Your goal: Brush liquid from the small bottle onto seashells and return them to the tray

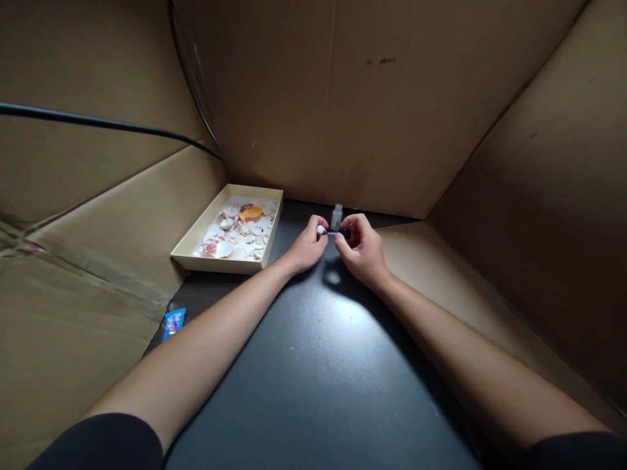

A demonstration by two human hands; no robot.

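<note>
My left hand (307, 247) is closed in a pinch on a small pale shell (321, 230). My right hand (362, 251) is closed on a thin brush with a dark cap (343, 233), its tip reaching toward the shell. Both hands meet over the far end of a black table (313, 365). Just behind them stands a small clear bottle (336, 216), upright and uncapped.
A cream tray (196, 238) holding several shells, one orange, sits at the left of the hands. A blue wrapper (174, 322) lies at the table's left edge. Brown cardboard walls (367, 98) enclose the table on three sides. A black cable (98, 122) crosses the left wall.
</note>
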